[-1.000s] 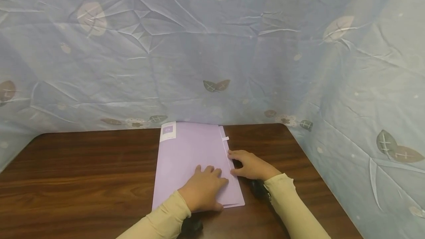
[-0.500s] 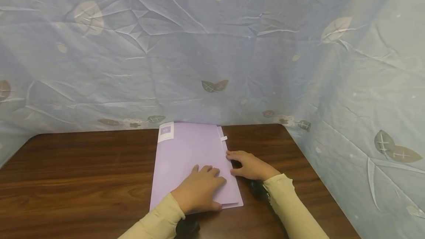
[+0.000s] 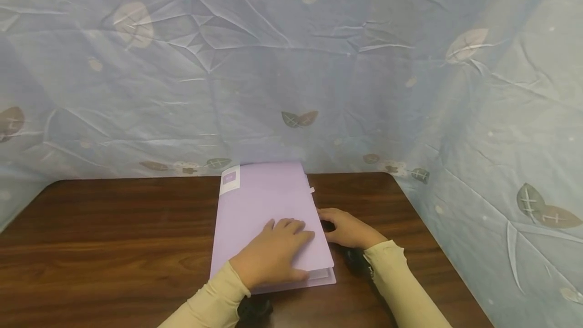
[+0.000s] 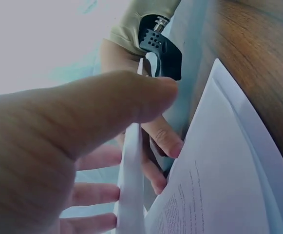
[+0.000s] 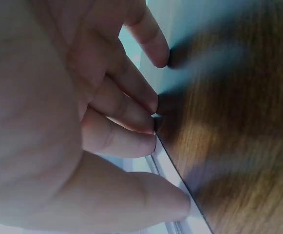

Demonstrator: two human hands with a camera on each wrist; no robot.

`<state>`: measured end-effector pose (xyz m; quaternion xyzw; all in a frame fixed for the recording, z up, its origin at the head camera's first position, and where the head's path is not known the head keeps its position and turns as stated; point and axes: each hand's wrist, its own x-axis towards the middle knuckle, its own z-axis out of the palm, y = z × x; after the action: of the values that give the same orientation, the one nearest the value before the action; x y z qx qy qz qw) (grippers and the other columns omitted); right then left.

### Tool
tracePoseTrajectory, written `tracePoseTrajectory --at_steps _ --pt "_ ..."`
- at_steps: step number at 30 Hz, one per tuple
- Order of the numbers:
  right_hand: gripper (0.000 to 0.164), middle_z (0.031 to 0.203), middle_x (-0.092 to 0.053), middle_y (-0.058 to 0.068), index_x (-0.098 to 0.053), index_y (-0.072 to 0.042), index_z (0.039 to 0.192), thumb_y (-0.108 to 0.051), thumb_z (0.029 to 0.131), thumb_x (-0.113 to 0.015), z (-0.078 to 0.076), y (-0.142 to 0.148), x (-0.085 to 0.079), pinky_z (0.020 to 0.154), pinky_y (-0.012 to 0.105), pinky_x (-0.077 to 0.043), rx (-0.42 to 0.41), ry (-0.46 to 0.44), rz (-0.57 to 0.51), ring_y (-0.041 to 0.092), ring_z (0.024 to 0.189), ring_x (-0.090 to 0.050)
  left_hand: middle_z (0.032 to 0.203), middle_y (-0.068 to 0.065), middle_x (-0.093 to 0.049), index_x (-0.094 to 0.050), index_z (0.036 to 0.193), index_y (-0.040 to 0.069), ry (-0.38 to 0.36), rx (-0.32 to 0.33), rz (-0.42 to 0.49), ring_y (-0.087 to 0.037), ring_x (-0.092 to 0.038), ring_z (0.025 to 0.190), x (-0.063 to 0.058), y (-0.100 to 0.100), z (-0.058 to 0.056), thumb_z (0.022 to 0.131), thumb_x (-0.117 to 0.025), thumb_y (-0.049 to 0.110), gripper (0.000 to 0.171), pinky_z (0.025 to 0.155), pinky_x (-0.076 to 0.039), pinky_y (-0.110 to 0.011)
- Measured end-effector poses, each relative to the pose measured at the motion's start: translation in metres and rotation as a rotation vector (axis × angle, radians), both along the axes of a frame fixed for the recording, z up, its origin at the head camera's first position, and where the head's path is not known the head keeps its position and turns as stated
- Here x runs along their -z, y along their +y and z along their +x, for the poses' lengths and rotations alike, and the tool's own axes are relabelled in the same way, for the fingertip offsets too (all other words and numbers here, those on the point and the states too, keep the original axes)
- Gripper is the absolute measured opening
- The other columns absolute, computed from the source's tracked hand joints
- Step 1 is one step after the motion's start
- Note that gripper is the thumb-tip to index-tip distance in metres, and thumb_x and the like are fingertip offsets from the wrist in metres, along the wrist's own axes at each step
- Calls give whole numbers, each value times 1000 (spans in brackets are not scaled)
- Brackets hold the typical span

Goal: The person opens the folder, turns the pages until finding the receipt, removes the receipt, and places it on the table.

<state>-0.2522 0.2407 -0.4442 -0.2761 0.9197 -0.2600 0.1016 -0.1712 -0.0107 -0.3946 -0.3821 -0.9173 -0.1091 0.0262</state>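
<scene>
A lilac folder (image 3: 259, 201) lies on the table with its top cover raised a little along the right side. My left hand (image 3: 273, 254) holds that cover near its lower edge, fingers spread over the outer face and thumb at the edge. The left wrist view has the cover (image 4: 131, 170) edge-on between thumb and fingers, above a printed sheet (image 4: 214, 165). At the folder's right side, my right hand (image 3: 348, 229) has its thumb (image 5: 165, 200) on the lower layer's rim, with other fingertips on the edge and table.
The dark wood-grain table (image 3: 114, 232) extends to both sides. Behind it and at the right hangs a blue-grey leaf-patterned cloth (image 3: 246, 80). A white tab (image 3: 311, 190) sticks out from the folder's right edge. A black device (image 4: 163, 48) is strapped at the right wrist.
The folder's cover has risen at its right and lower edges under my left hand, opening a gap over the lower layer. The right hand has stayed at the folder's right edge.
</scene>
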Motion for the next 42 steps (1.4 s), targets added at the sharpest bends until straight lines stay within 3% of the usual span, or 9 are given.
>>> tracePoseTrajectory --at_steps 4,11,17,22,28,31,35,38,42 --pt "57 149 -55 17 -58 -3 146 -20 94 -76 -1 0 1 116 57 -38 10 -3 -13 38 141 -48 155 -13 -49 -55 148 18 14 32 25 -33 -44 144 0 1 -1 81 -81 48 78 117 -34 -61" --pt "55 150 -54 19 -58 -2 145 -14 93 -75 1 1 1 116 59 -36 32 -22 1 41 142 -47 161 -14 -41 -47 156 25 106 187 52 -32 -38 148 1 5 3 82 -77 30 80 118 -33 -58" --pt "49 140 -63 12 -63 -7 139 -12 92 -75 2 2 1 113 58 -41 17 -21 -50 36 135 -54 164 -11 -38 -49 155 32 125 224 34 -30 -34 150 0 7 5 87 -71 25 72 118 -33 -60" --pt "47 137 -65 11 -65 -7 137 -7 91 -72 2 0 -1 109 56 -45 -8 5 -52 34 130 -57 164 -14 -37 -57 148 31 140 231 38 -30 -34 151 2 8 4 87 -72 27 63 119 -31 -60" --pt "49 141 -62 14 -62 -6 140 -9 92 -72 3 -2 -2 110 58 -43 -29 14 -55 37 133 -55 160 -12 -43 -63 138 28 180 221 42 -28 -40 148 2 10 4 92 -75 41 49 117 -36 -57" --pt "50 143 -61 15 -61 -5 141 -13 93 -74 3 -2 -1 112 59 -41 -28 12 -41 39 136 -53 155 -9 -50 -60 141 26 211 210 26 -25 -47 143 2 11 5 91 -78 45 57 115 -40 -53" --pt "54 145 -59 16 -59 -4 144 -15 93 -74 3 -2 -1 114 59 -39 -11 25 -9 40 138 -51 149 -8 -55 -56 148 23 210 147 27 -24 -52 138 1 12 5 90 -77 45 65 113 -43 -46" --pt "56 146 -58 17 -58 -4 145 -14 92 -74 3 -2 -2 114 59 -39 -11 41 8 40 138 -51 147 -8 -58 -57 147 23 194 101 48 -24 -54 136 0 12 5 90 -75 43 63 113 -43 -44" --pt "56 145 -59 17 -59 -4 144 -18 92 -76 4 -2 -4 114 59 -39 -15 52 15 40 138 -51 146 -7 -59 -59 146 25 187 98 71 -24 -55 134 1 12 5 90 -74 42 60 112 -44 -44"
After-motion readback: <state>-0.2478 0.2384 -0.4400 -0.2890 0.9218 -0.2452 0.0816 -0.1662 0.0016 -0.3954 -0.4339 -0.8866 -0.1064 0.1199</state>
